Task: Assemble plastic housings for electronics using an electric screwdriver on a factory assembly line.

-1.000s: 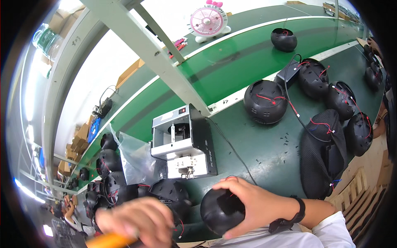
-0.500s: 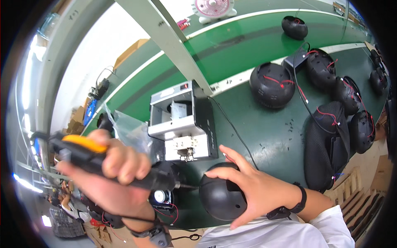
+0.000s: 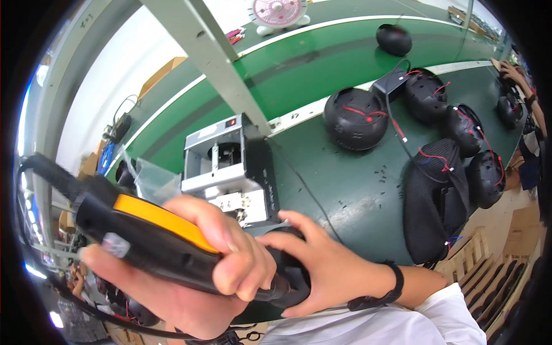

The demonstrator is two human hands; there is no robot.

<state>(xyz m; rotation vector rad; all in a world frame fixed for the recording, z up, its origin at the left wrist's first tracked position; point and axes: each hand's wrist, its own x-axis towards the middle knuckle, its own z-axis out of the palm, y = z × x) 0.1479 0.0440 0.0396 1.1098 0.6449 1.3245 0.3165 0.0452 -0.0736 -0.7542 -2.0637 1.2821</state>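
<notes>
Black-orange screwdriver (image 3: pixel 155 244) in left hand (image 3: pixel 201 270)

Black screwdriver (image 3: pixel 155 241) with an orange-yellow strip along the top and a small silver label near the rear; black cable (image 3: pixel 49 172) off its back end. Black dome shell (image 3: pixel 293 276) under the fingers. Black wristband (image 3: pixel 385 287), white sleeve (image 3: pixel 391 325). Dark green table (image 3: pixel 345 190) with a white stripe along the far edge, brighter green belt (image 3: pixel 322 52) beyond it. Grey-silver and black box machine (image 3: pixel 230 167) with a small red light on top. More black dome shells (image 3: pixel 355 118) with red wires, some with black wires too. Pink and white fan (image 3: pixel 279 12). Pale grey-green metal post (image 3: pixel 213 57). Light wooden pallet (image 3: pixel 489 270), brown cardboard box (image 3: pixel 164 72).
</notes>
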